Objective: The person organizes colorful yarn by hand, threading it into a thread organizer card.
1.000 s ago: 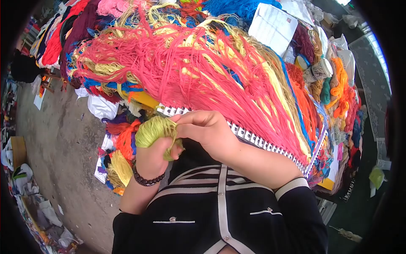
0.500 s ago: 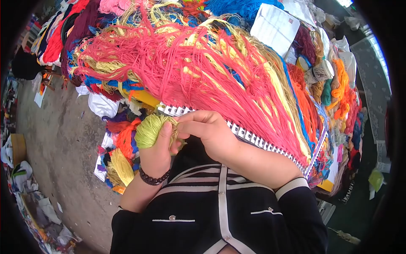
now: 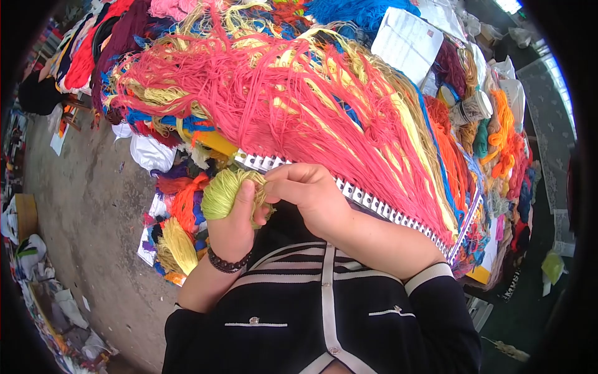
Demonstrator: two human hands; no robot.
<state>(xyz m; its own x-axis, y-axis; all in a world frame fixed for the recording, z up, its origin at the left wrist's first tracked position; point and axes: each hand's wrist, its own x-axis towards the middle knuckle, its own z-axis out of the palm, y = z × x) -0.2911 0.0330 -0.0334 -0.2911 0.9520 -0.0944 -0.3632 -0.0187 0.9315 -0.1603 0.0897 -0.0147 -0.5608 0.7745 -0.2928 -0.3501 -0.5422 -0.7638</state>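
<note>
A light green ball of yarn (image 3: 223, 194) rests in my left hand (image 3: 242, 213), with the thumb laid over its side and the fingers curled round it. At the ball's right edge, my right hand (image 3: 306, 192) has thumb and forefinger pinched together at the green strands. Exactly which strand lies between those fingertips is too small to make out. Just beyond both hands runs a white toothed strip (image 3: 367, 198). Long pink yarn (image 3: 261, 106), mixed with pale yellow strands, lies across the table up to that strip.
Blue yarn (image 3: 355, 12) and a white paper sheet (image 3: 408, 42) lie at the back. A tin can (image 3: 474, 107) stands among orange and green bundles at the right. Below the table's left edge are a white bag (image 3: 151, 154) and more yarn bundles (image 3: 179, 243) above grey floor.
The view has shifted very slightly. Both hands stay at the green ball of yarn, the right fingers still pinched at its edge.
</note>
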